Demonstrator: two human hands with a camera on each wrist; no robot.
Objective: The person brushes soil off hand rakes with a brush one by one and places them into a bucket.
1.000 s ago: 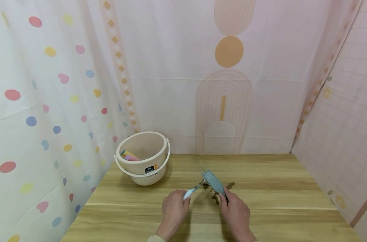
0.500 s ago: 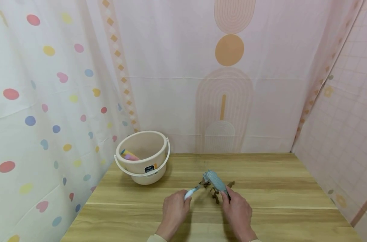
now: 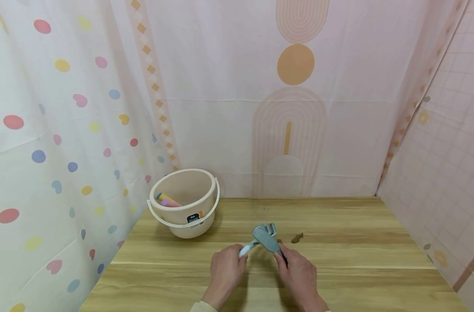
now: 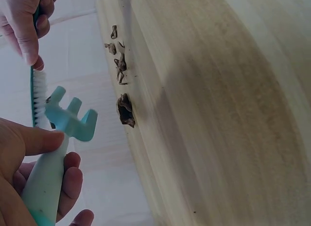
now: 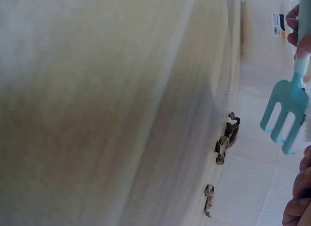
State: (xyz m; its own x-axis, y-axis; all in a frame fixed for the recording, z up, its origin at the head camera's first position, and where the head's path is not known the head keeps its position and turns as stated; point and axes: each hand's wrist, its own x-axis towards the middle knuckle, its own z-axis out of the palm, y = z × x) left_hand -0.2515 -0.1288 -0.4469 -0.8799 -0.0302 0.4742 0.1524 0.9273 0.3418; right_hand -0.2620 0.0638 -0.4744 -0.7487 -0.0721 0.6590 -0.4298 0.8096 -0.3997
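Note:
My left hand (image 3: 226, 271) grips the pale handle of a small teal hand fork (image 4: 68, 121), its blunt prongs pointing away from me. My right hand (image 3: 299, 277) holds a teal brush (image 3: 266, 239) by its dark handle. In the head view the brush crosses over the fork's neck. White bristles (image 4: 40, 97) face the fork and sit right at its prongs in the left wrist view, with a dark scrap between them. Both tools are raised above the wooden table (image 3: 357, 260). Beneath them lie brown, curled, dried-leaf-like scraps (image 4: 125, 110), partly hidden by the brush in the head view.
A cream bucket (image 3: 174, 216) with its handle lowered stands at the table's back left. Inside it lie a yellow item (image 3: 165, 197) and a pink one (image 3: 170, 203). Patterned curtains (image 3: 221, 130) hang behind and along both sides.
The brush has swung left from the fork's prongs to across its neck. The fork has turned so its prongs show beyond the brush. Both hands keep their grip.

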